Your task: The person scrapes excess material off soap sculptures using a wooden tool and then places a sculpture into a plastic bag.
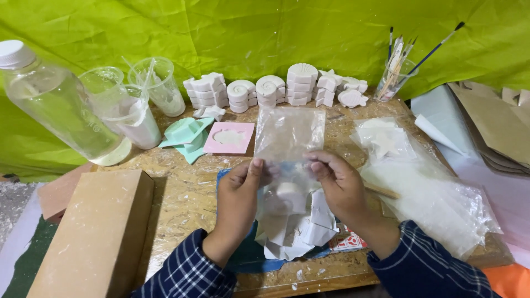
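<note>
Both forearms in dark blue checked sleeves are reaching forward, the left hand [238, 200] and right hand [341, 185] raised side by side, backs facing up, fingers and thumbs pinching inward toward each other.

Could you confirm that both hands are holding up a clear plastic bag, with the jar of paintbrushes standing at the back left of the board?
Not quite: the head view shows the jar of paintbrushes at the back right. The left hand and right hand do hold the clear plastic bag.
</note>
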